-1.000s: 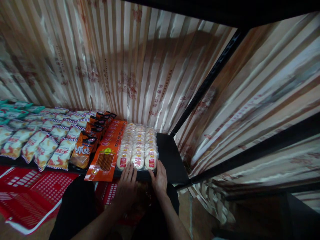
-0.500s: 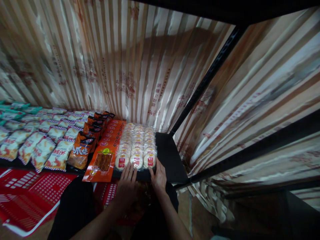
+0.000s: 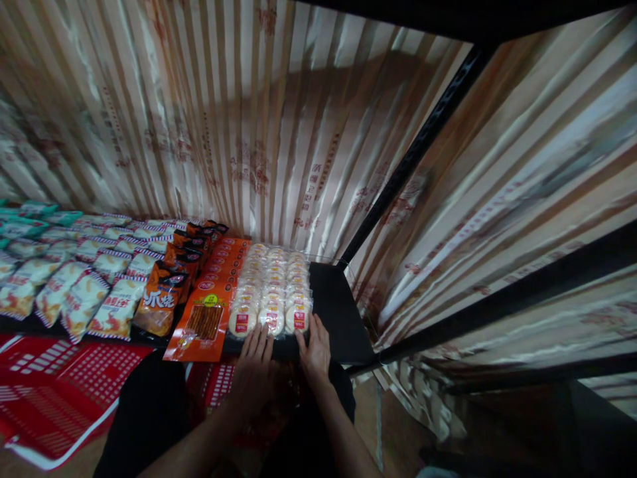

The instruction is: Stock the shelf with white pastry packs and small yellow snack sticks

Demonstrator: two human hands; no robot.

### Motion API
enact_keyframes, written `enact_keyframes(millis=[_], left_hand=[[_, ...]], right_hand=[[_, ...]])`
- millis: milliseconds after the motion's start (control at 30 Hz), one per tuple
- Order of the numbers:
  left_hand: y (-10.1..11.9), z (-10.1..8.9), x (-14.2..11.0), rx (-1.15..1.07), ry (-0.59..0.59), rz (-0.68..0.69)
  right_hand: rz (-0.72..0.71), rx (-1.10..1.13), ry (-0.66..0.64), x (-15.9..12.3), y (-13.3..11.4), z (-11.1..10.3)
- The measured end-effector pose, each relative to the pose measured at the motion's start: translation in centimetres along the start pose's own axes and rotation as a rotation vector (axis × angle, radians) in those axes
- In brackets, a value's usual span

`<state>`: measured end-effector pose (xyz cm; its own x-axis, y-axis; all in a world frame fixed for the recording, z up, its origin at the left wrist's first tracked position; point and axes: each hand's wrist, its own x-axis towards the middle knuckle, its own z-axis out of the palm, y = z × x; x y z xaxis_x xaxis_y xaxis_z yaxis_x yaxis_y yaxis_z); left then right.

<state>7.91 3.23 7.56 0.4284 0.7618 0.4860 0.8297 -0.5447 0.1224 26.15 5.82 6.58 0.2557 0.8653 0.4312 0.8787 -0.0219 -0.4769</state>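
Note:
A row of clear packs of round white cakes lies on a black shelf. My left hand rests at the front edge of the nearest pack with its fingers stretched out flat against it. My right hand touches the same pack's right front corner, fingers also extended. Neither hand grips anything that I can see.
Left of the cakes lie orange flat packets, dark orange snack bags and rows of white snack bags. A striped cloth hangs behind. A black post rises at the shelf's right corner. Red printed sheets lie below.
Both hands stay at the front of the cake pack. The view has shifted slightly; the hands sit a touch higher and closer to the pack.

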Motion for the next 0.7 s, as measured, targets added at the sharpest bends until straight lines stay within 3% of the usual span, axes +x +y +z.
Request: enact_keyframes(millis=[367, 567, 700], left_hand=[[0.2, -0.2, 0.2, 0.016, 0.013, 0.021], [0.5, 0.0, -1.1, -0.05, 0.063, 0.065], [0.5, -0.1, -2.7, -0.155, -0.033, 0.14]], right_hand=[[0.01, -0.012, -0.001, 0.0, 0.0, 0.2], [-0.008, 0.029, 0.003, -0.1, 0.2, -0.1], [0.0, 0.041, 0.017, -0.1, 0.1, -0.1]])
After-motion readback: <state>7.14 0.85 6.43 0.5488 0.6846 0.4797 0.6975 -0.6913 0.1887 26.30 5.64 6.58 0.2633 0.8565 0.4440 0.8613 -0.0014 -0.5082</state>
